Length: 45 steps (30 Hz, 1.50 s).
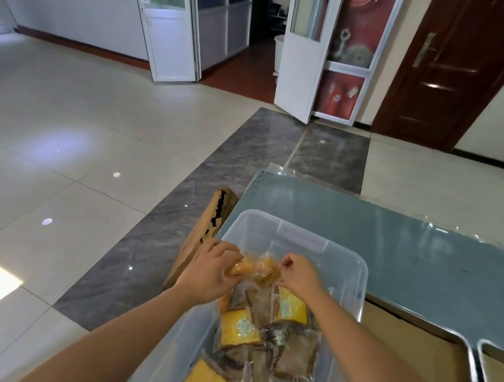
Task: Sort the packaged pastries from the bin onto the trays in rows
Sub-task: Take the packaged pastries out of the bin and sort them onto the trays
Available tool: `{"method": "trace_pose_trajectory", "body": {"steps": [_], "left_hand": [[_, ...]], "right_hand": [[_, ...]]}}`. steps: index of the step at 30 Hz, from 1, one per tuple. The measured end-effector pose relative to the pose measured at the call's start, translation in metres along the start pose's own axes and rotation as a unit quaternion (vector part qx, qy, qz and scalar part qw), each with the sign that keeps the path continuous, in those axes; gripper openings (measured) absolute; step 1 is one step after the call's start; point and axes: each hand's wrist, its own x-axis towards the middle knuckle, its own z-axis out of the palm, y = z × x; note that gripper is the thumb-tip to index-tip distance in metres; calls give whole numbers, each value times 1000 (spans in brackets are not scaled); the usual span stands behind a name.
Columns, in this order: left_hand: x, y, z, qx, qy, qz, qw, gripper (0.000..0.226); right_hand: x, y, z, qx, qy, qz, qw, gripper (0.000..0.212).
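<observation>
A clear plastic bin (352, 266) stands at the table's left end and holds several wrapped pastries (257, 344), some yellow and some brown. Above its middle, both my hands hold a clear-wrapped yellow pastry packet (258, 269). My left hand (212, 270) grips the packet's left side with curled fingers. My right hand (299, 273) pinches the wrapper's right edge. Two metal trays (472, 373) lie at the lower right, one beside the other, cut off by the frame edge.
The table top (397, 240) is covered in teal film, with brown cardboard (416, 341) under the trays. A flattened cardboard piece (208, 230) leans against the table's left end. Tiled floor spreads to the left and beyond.
</observation>
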Motion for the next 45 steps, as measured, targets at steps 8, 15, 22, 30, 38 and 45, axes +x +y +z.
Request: {"method": "trace_pose_trajectory", "body": {"steps": [8,15,22,30,38,45], "left_hand": [[-2,0,-4,52,-54,77,994,52],[-3,0,0,6,18,84,996,40],[-5,-6,1,-117,177,-97,972,34],[-4,0,-8,-181,176,-188,949,62],[-1,-7,-1,-146,168,-178,958,53],[0,-8,3,-151,162,-184,958,58]], "right_hand": [[-23,-21,-24,190,14,-50,980,25],[-22,-32,-11,281,57,-25,958,14],[-5,-12,7,177,69,30,981,13],[5,-19,66,11,-150,-67,986,38],[9,-15,116,-192,-136,-184,954,50],[36,-19,81,-213,-136,-208,945,33]]}}
